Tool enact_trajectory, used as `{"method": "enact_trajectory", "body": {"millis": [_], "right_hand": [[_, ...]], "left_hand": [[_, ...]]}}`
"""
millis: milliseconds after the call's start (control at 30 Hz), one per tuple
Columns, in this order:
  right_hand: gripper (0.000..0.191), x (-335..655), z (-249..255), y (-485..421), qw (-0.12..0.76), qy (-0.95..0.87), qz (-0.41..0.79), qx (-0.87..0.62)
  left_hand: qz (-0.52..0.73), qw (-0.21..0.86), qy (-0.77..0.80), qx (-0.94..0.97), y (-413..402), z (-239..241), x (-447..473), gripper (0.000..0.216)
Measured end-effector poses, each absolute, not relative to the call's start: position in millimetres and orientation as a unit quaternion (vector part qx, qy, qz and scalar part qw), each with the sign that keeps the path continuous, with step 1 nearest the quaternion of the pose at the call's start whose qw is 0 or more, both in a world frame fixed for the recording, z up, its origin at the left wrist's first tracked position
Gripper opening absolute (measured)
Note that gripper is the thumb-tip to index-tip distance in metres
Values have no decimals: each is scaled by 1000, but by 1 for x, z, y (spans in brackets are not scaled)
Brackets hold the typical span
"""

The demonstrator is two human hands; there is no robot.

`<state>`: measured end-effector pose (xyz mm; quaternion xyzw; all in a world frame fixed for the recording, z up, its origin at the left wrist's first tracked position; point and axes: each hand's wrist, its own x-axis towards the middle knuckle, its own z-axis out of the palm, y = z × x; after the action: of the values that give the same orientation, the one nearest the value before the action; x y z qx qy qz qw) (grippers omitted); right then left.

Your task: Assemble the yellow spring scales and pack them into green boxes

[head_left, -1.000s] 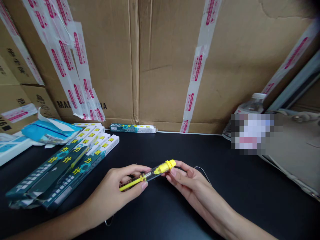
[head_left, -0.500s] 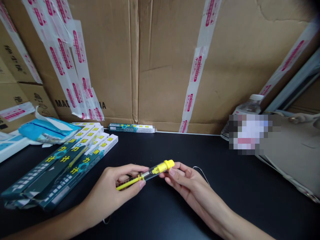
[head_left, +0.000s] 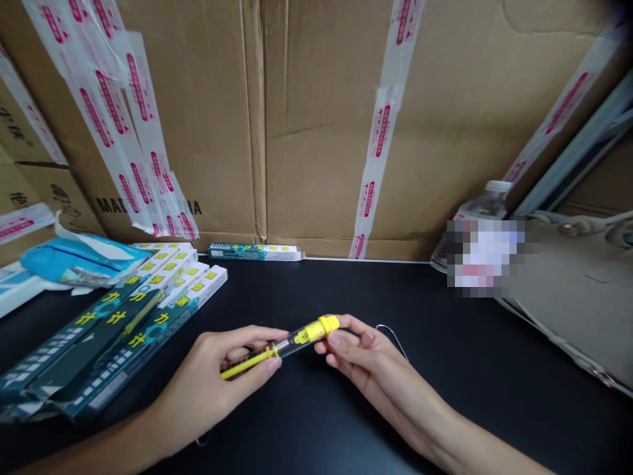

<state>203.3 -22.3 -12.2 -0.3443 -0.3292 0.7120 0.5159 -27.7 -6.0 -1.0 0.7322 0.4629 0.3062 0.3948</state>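
A tubular spring scale (head_left: 291, 343) with a clear barrel, a yellow rod inside and a yellow end cap (head_left: 322, 326) is held slantwise above the black table, cap end to the right and higher. My left hand (head_left: 232, 369) is closed around its lower barrel, thumb in front. With thumb and fingers, my right hand (head_left: 359, 346) pinches the capped end. A metal wire hook (head_left: 394, 340) shows beyond my right hand, and part of another hook (head_left: 202, 439) shows below my left wrist. My left hand hides the scale's lower end.
Several dark green and white printed boxes (head_left: 143, 336) lie at the left, beside a blue packet (head_left: 82, 257). One more such box (head_left: 254, 252) lies against the cardboard wall (head_left: 316, 158). At the right stand a plastic bottle (head_left: 482, 204) and a beige bag (head_left: 578, 284).
The whole scene has shifted slightly left in view. Both hands keep their hold on the spring scale, with hardly any change in pose.
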Motion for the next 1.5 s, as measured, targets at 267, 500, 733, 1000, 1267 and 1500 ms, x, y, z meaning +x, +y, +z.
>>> {"method": "enact_trajectory", "body": {"millis": [267, 500, 733, 1000, 1267, 1500], "right_hand": [[21, 202, -9, -23, 515, -334, 708, -348], [45, 200, -10, -23, 527, -335, 692, -362], [37, 199, -14, -21, 532, -331, 680, -381], [63, 196, -9, -23, 531, -352, 643, -425], [65, 192, -3, -25, 540, -404, 602, -428], [52, 194, -7, -22, 531, -383, 631, -416]], "left_hand": [[297, 400, 468, 730, -6, 0, -29, 35], [284, 385, 473, 740, -6, 3, -28, 37], [289, 380, 480, 736, -6, 3, -26, 36], [288, 384, 475, 738, -7, 4, -27, 36], [296, 391, 466, 737, -5, 2, -28, 35], [297, 407, 460, 731, -5, 4, -26, 34]]}}
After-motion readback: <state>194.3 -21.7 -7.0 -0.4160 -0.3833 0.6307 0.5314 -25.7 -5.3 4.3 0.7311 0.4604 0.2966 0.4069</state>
